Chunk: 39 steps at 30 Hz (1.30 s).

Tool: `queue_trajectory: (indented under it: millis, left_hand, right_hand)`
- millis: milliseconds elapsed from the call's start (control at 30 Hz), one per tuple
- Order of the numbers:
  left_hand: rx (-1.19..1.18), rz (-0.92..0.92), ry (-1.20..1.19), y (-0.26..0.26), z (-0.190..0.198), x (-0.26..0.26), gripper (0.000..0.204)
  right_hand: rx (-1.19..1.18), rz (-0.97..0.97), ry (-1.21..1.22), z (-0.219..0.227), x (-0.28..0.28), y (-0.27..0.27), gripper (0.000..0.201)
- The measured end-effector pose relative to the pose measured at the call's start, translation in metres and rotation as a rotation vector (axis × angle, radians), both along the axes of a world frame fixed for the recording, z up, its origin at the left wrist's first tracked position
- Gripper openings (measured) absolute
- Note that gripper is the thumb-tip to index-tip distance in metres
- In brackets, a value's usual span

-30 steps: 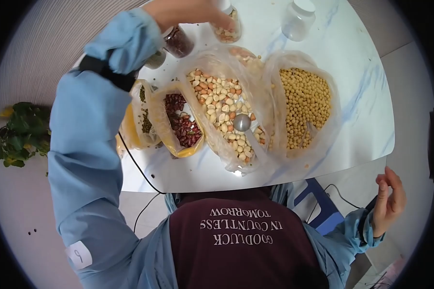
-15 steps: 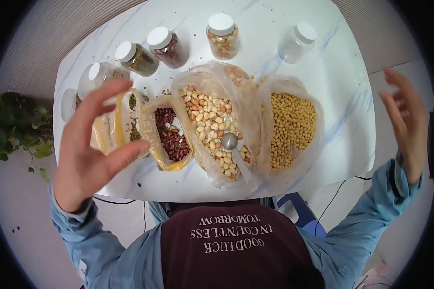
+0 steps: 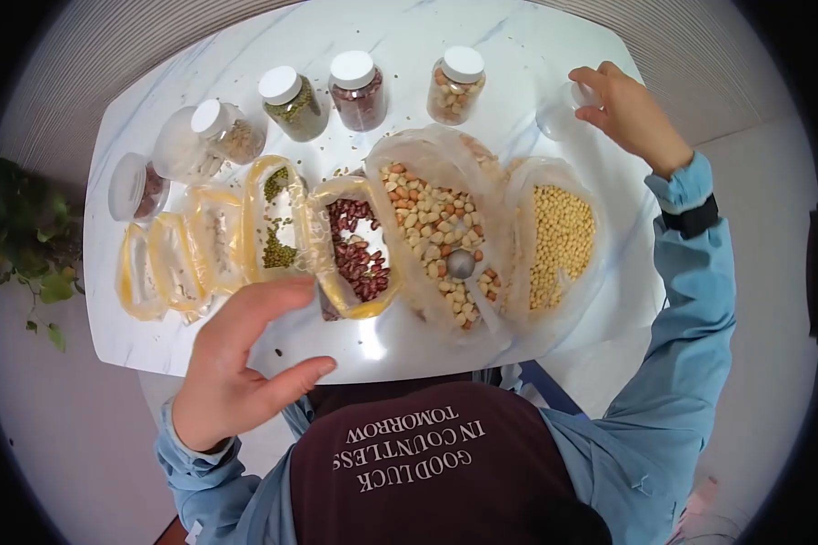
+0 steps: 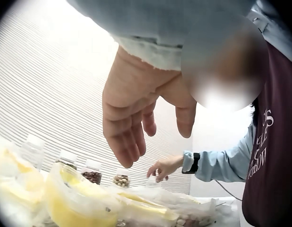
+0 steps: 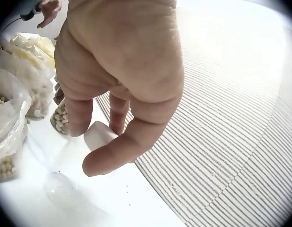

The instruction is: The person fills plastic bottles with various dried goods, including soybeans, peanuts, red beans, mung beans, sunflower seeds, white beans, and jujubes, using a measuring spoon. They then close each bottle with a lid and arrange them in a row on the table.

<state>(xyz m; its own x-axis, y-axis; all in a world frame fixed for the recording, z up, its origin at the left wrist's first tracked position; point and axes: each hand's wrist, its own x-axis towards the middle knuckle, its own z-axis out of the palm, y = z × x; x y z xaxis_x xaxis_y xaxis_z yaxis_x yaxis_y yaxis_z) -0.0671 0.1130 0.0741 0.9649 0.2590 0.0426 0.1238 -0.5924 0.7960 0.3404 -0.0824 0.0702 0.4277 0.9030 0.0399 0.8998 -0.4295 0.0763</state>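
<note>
In the head view my right hand (image 3: pixel 634 116) reaches to the back right. Its thumb and fingers grip the white lid (image 5: pixel 98 136) of a clear jar (image 3: pixel 552 118) with nothing in it. My left hand (image 3: pixel 245 359) holds nothing, hovering near the front edge with thumb and fingers apart. It is nearest to an open bag of red beans (image 3: pixel 359 259). To the right lie a bag of peanuts (image 3: pixel 418 213), with a metal scoop (image 3: pixel 461 263) resting in it, and a bag of yellow soybeans (image 3: pixel 559 250).
White-lidded jars of peanuts (image 3: pixel 454 95), red beans (image 3: pixel 358 95) and green beans (image 3: pixel 295 109) stand along the back. More containers, including a jar of pale contents (image 3: pixel 236 136), are at the left. Yellow-edged bags (image 3: pixel 159 259) line the front left. Stray beans dot the white table (image 3: pixel 400 27).
My left arm has drawn back from the jars at the back to the front edge. My right hand has come from beyond the table's right side onto the clear jar's lid.
</note>
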Motion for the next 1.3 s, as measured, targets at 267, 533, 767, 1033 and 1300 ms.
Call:
queue_trajectory:
  millis: [267, 533, 767, 1033, 1300]
  left_hand:
    - [0.043, -0.26, -0.146, 0.022, 0.0, -0.032, 0.061]
    - [0.027, -0.154, -0.333, 0.008, -0.012, -0.055, 0.058]
    - [0.313, -0.25, -0.421, -0.014, -0.041, -0.064, 0.041]
    - [-0.006, -0.406, -0.198, -0.026, -0.024, -0.068, 0.055]
    - [-0.403, -0.523, 0.081, -0.031, -0.01, -0.056, 0.071]
  right_hand:
    - [0.291, -0.114, 0.109, 0.045, -0.052, -0.019, 0.04]
    - [0.481, 0.271, 0.291, 0.061, -0.3, -0.015, 0.059]
    - [0.664, 0.175, 0.535, 0.006, -0.365, 0.001, 0.054]
    - [0.633, 0.28, 0.397, 0.004, -0.372, -0.003, 0.037]
    - [0.779, 0.379, 0.63, 0.01, -0.352, -0.022, 0.044]
